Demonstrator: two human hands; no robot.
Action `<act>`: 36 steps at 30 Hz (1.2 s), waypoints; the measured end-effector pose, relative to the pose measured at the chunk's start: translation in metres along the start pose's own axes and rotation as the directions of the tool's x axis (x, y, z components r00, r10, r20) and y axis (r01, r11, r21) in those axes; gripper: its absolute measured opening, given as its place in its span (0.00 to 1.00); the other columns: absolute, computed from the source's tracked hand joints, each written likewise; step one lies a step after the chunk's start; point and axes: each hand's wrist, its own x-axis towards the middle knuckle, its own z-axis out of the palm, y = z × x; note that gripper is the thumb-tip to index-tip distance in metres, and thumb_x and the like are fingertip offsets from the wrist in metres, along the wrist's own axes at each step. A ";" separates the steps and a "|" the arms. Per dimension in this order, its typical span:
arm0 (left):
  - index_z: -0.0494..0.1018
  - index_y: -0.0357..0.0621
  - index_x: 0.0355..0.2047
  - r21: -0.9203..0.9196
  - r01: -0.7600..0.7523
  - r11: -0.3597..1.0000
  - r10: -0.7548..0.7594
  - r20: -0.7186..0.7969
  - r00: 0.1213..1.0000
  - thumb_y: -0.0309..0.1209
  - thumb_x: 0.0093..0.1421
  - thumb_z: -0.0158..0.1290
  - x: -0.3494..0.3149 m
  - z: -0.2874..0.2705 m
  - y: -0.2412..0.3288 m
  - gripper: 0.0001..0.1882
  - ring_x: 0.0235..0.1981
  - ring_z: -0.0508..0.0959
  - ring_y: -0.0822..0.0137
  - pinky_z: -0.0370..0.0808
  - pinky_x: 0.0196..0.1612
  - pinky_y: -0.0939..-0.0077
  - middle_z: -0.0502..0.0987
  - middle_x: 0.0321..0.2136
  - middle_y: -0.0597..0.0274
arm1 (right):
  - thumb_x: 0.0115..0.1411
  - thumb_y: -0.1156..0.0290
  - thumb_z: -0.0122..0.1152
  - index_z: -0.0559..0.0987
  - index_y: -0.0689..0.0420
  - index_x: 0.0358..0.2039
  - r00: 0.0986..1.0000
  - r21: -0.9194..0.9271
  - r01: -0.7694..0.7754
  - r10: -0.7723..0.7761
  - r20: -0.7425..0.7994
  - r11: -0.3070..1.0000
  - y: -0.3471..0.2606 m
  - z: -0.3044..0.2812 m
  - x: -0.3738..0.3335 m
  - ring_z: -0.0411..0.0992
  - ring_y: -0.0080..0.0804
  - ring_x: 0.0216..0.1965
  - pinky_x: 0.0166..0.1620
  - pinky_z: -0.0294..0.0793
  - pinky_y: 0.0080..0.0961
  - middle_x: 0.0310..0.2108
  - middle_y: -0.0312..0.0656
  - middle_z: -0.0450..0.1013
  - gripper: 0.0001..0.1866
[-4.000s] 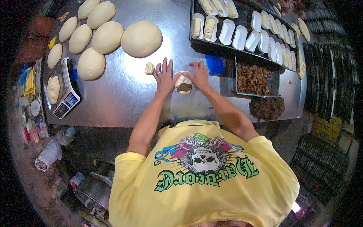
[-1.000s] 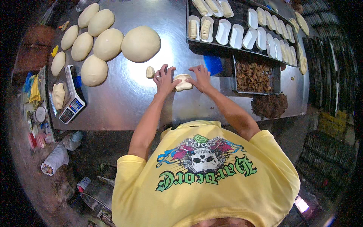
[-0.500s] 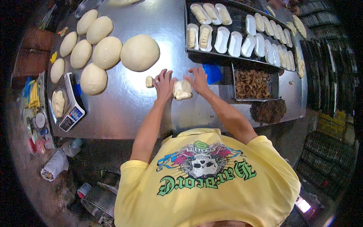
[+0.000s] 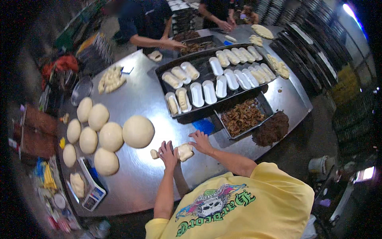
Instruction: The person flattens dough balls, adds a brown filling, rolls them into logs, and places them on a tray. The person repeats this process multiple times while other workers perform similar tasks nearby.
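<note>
A flattened, folded piece of pale dough (image 4: 185, 152) lies on the metal table between my two hands. My left hand (image 4: 168, 156) is at its left edge, open with the fingers apart and holding nothing. On the right, my right hand (image 4: 201, 142) is also open, its fingertips stretched toward the far right edge of the dough; whether they touch it I cannot tell. A smaller dough lump (image 4: 154, 154) sits just left of my left hand. Beyond my right hand lies a blue scraper-like flat piece (image 4: 203, 126).
Several round dough balls (image 4: 138, 132) and a digital scale (image 4: 94, 198) stand left. To the right are a square tray of brown filling (image 4: 270, 104), a dark crumbly heap (image 4: 272, 128) and a black baking tray (image 4: 207, 71) with paper moulds, some holding dough. Co-workers' hands (image 4: 175, 44) are across the table.
The view has tilted up and turned, so the table's far side and two co-workers now show. My hands stay beside the same dough piece, with fingers still spread.
</note>
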 end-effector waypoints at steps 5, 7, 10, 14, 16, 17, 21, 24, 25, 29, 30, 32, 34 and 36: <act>0.66 0.57 0.63 -0.064 0.090 0.994 -0.085 0.068 0.994 0.45 0.59 0.60 0.016 -0.022 0.037 0.32 0.64 0.58 0.41 0.50 0.65 0.34 0.60 0.65 0.51 | 0.61 0.47 0.64 0.73 0.43 0.56 0.998 0.025 -0.058 0.057 0.022 0.998 -0.005 0.003 0.006 0.64 0.46 0.53 0.49 0.63 0.46 0.49 0.42 0.66 0.26; 0.65 0.55 0.64 -0.069 0.055 0.996 -0.050 0.070 0.996 0.44 0.60 0.60 0.012 -0.020 0.021 0.32 0.63 0.59 0.40 0.52 0.65 0.36 0.60 0.66 0.53 | 0.60 0.48 0.66 0.72 0.44 0.56 0.993 0.068 -0.106 0.102 0.065 0.992 -0.011 0.004 0.008 0.63 0.47 0.54 0.50 0.62 0.48 0.50 0.44 0.65 0.28; 0.64 0.54 0.64 -0.109 -0.009 0.994 0.010 0.007 1.000 0.42 0.61 0.60 0.011 -0.006 -0.007 0.32 0.63 0.59 0.40 0.53 0.66 0.39 0.59 0.68 0.55 | 0.58 0.48 0.67 0.72 0.44 0.57 0.984 0.136 -0.165 0.154 0.089 0.977 -0.016 0.006 0.016 0.63 0.49 0.55 0.52 0.62 0.49 0.51 0.46 0.65 0.29; 0.65 0.52 0.63 -0.113 -0.033 0.993 0.034 0.010 0.999 0.40 0.60 0.60 0.011 -0.006 0.002 0.31 0.63 0.59 0.41 0.54 0.66 0.41 0.59 0.68 0.55 | 0.60 0.51 0.65 0.72 0.43 0.57 0.989 0.059 -0.115 0.108 0.105 0.992 -0.010 0.001 0.020 0.63 0.50 0.56 0.54 0.61 0.49 0.52 0.47 0.65 0.26; 0.67 0.51 0.62 -0.006 -0.086 0.996 0.086 0.012 0.996 0.37 0.61 0.59 0.001 -0.006 -0.010 0.29 0.63 0.61 0.42 0.56 0.65 0.43 0.62 0.66 0.55 | 0.61 0.51 0.64 0.72 0.43 0.57 0.991 0.053 -0.044 0.037 0.126 0.998 -0.013 0.010 0.019 0.62 0.50 0.57 0.55 0.61 0.50 0.52 0.47 0.66 0.26; 0.68 0.49 0.62 0.059 -0.151 0.987 0.153 -0.023 0.988 0.35 0.61 0.57 0.004 -0.001 -0.013 0.27 0.61 0.64 0.45 0.57 0.65 0.43 0.64 0.66 0.54 | 0.62 0.52 0.63 0.72 0.42 0.58 0.995 0.042 -0.035 0.031 0.100 0.998 -0.004 0.017 0.021 0.62 0.51 0.58 0.56 0.61 0.50 0.54 0.47 0.66 0.25; 0.76 0.39 0.50 -0.158 -0.137 0.978 0.135 -0.025 0.991 0.29 0.65 0.50 -0.008 -0.013 -0.009 0.15 0.49 0.76 0.44 0.70 0.56 0.56 0.79 0.48 0.47 | 0.62 0.59 0.65 0.76 0.55 0.51 0.965 0.426 0.158 -0.230 0.123 0.891 0.012 0.006 0.011 0.68 0.43 0.52 0.54 0.68 0.41 0.48 0.45 0.71 0.21; 0.76 0.40 0.46 -0.548 -0.016 0.836 0.117 0.148 0.982 0.34 0.66 0.53 -0.030 -0.056 0.037 0.13 0.45 0.77 0.47 0.69 0.55 0.56 0.80 0.44 0.51 | 0.62 0.59 0.65 0.77 0.57 0.49 0.890 0.440 0.332 -0.432 0.147 0.834 -0.016 -0.029 -0.022 0.70 0.44 0.46 0.51 0.67 0.39 0.41 0.45 0.73 0.20; 0.76 0.41 0.45 -0.512 -0.086 0.854 0.211 0.191 0.959 0.36 0.67 0.54 -0.032 -0.056 0.044 0.13 0.45 0.77 0.48 0.69 0.54 0.55 0.79 0.42 0.52 | 0.61 0.58 0.66 0.78 0.57 0.48 0.867 0.417 0.358 -0.463 0.185 0.836 -0.018 -0.032 -0.027 0.69 0.45 0.46 0.51 0.66 0.40 0.39 0.45 0.73 0.20; 0.77 0.43 0.42 -0.394 -0.071 0.916 0.114 0.086 0.990 0.42 0.64 0.57 -0.041 -0.034 0.048 0.15 0.43 0.76 0.50 0.69 0.49 0.55 0.78 0.39 0.51 | 0.61 0.56 0.65 0.81 0.53 0.41 0.929 0.402 0.165 -0.279 0.244 0.901 -0.016 -0.002 -0.026 0.68 0.47 0.47 0.52 0.63 0.45 0.40 0.43 0.73 0.15; 0.77 0.43 0.40 -0.375 -0.038 0.926 0.086 0.110 0.990 0.43 0.63 0.57 -0.035 -0.033 0.047 0.16 0.43 0.76 0.49 0.70 0.48 0.54 0.77 0.38 0.50 | 0.61 0.56 0.64 0.82 0.52 0.39 0.931 0.341 0.103 -0.212 0.297 0.934 -0.020 -0.003 -0.019 0.68 0.48 0.47 0.51 0.63 0.46 0.40 0.42 0.74 0.14; 0.76 0.44 0.40 -0.253 0.017 0.967 0.022 0.150 0.988 0.44 0.61 0.60 -0.028 -0.031 0.048 0.17 0.44 0.74 0.48 0.68 0.47 0.52 0.76 0.38 0.51 | 0.60 0.55 0.64 0.83 0.50 0.36 0.924 0.196 0.034 -0.105 0.367 0.980 -0.030 -0.004 -0.007 0.68 0.51 0.48 0.50 0.63 0.48 0.41 0.43 0.74 0.12; 0.74 0.46 0.44 -0.052 0.048 0.998 -0.038 0.169 0.985 0.43 0.56 0.64 -0.018 -0.036 0.057 0.20 0.46 0.72 0.48 0.65 0.49 0.51 0.73 0.42 0.55 | 0.58 0.53 0.65 0.83 0.48 0.33 0.919 0.021 0.013 -0.020 0.393 1.000 -0.032 -0.005 0.006 0.68 0.53 0.49 0.50 0.62 0.49 0.42 0.46 0.74 0.12; 0.73 0.48 0.46 0.034 0.186 0.982 -0.189 0.191 0.963 0.43 0.53 0.66 -0.004 -0.042 0.061 0.23 0.49 0.68 0.45 0.63 0.52 0.47 0.69 0.47 0.56 | 0.54 0.51 0.69 0.82 0.48 0.32 0.912 -0.085 0.039 -0.001 0.409 0.996 -0.037 -0.002 0.018 0.67 0.53 0.49 0.49 0.62 0.49 0.43 0.48 0.72 0.15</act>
